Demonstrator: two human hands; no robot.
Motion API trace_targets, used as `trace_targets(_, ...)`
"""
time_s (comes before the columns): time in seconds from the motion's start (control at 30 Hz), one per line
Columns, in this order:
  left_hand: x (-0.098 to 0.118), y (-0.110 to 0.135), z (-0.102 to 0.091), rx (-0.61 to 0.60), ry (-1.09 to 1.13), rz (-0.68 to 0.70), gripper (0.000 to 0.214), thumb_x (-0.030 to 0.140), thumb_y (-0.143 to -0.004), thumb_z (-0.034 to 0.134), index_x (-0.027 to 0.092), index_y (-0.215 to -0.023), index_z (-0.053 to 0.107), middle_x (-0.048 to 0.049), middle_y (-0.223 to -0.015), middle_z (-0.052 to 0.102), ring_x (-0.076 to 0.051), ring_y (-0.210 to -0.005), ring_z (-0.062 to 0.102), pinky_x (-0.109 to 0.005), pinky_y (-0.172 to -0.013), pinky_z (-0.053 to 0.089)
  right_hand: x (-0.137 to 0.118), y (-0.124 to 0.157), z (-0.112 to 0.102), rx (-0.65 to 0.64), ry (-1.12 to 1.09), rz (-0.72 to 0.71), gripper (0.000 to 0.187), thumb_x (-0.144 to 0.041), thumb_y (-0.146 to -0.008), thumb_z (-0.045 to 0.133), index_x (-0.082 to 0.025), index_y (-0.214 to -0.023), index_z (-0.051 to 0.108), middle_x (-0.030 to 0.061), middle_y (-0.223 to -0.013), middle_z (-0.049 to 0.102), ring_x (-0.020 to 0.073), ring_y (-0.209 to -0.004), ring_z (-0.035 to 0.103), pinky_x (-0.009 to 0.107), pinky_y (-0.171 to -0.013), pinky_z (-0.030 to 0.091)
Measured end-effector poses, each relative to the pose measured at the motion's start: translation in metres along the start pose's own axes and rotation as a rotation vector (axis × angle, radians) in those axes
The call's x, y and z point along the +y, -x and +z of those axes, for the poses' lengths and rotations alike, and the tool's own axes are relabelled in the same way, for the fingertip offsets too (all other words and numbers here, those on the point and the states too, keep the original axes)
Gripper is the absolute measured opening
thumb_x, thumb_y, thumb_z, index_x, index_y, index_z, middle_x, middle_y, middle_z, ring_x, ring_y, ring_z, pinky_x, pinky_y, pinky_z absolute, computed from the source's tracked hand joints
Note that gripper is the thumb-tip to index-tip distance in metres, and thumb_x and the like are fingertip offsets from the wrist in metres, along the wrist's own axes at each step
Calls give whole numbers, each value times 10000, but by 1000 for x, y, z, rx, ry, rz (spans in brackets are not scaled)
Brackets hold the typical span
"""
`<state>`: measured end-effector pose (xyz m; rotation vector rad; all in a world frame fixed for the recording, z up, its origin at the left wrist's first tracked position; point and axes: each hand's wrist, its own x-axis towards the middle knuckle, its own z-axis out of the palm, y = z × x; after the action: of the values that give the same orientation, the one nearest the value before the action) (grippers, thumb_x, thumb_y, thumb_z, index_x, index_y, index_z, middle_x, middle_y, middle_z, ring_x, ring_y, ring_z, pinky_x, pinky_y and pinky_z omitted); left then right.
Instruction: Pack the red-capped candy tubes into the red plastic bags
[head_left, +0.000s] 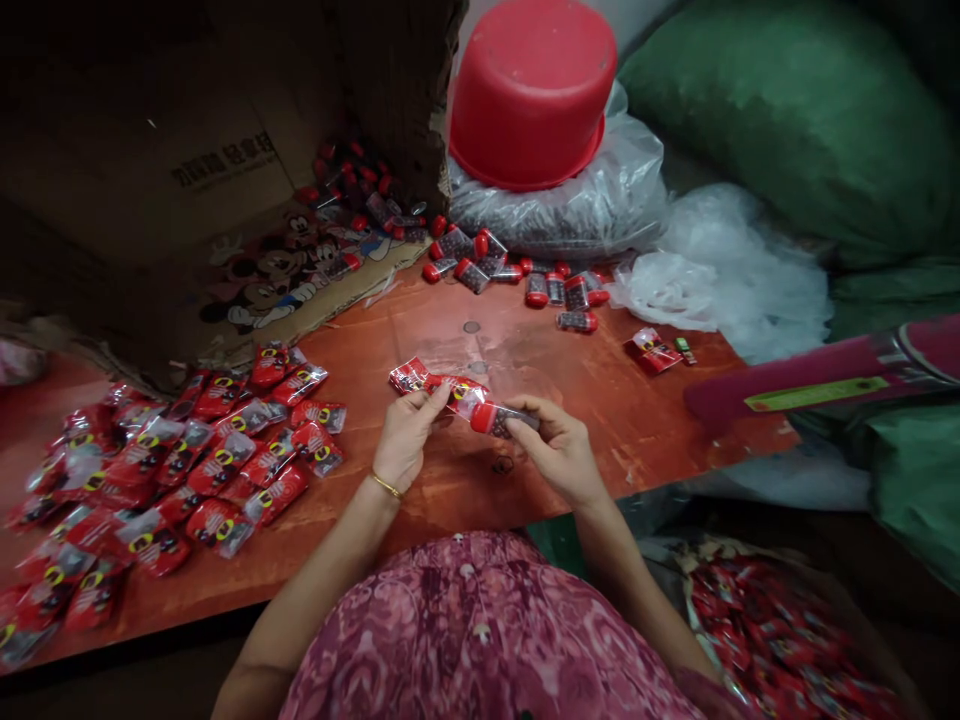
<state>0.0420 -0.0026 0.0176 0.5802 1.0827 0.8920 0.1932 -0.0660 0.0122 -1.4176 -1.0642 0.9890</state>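
Note:
Over the table's middle, my left hand (405, 438) pinches a shiny red printed packet (465, 397) between thumb and fingers; its far end sticks out past my fingertips. My right hand (561, 448) grips a small clear bottle (491, 420) with a red cap and dark contents. The bottle lies almost level, its capped end against the packet's near end. Whether the cap is inside the packet's mouth or only touching it, I cannot tell. Several similar red-capped bottles (472, 275) lie loose beyond my hands. Filled red packets (217, 465) are heaped to the left.
An open cardboard box (300, 315) with more bottles stands at the back left. Behind the table, a red tub (536, 90) sits upside down on a filled plastic bag (555, 205). A magenta tube (810, 375) juts in from the right. A sack of red packets (780, 630) is below.

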Motion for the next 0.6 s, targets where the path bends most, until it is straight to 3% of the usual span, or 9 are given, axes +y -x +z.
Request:
trace_targets(0.17, -2, 0, 5, -60, 48, 14, 350, 341, -477, 799, 122, -718, 669, -8, -689, 669, -96, -602, 580, -219, -614, 455, 5, 0, 5, -40, -102, 109, 246, -359, -691, 635, -187, -865, 617, -44, -542, 560, 73, -367, 464, 207, -363, 427)
trace_targets(0.37, -10, -1, 8, -61, 137, 46, 360, 237, -421, 825, 127, -716, 650, -1, -698, 681, -89, -615, 590, -219, -669, 456, 9, 1, 15, 64, -57, 10, 245, -345, -735, 597, -185, -919, 608, -48, -536, 540, 79, -395, 470, 211, -388, 419)
trace_targets(0.5, -20, -2, 9, -20, 82, 74, 321, 199, -447, 812, 114, -709, 648, -9, -676, 683, -88, -605, 593, -208, -653, 449, 16, 1, 22, 200, 47, -58, 233, -323, -758, 580, -188, -946, 609, -40, -575, 546, 80, -446, 482, 214, -439, 423)
trace_targets(0.6, -23, -2, 10, 7, 97, 96, 305, 191, -455, 805, 122, -702, 642, -13, -693, 688, -102, -630, 603, -225, -685, 457, 18, 0, 26, 190, 40, -32, 243, -340, -773, 563, -188, -959, 599, -39, -580, 553, 80, -444, 485, 216, -441, 426)
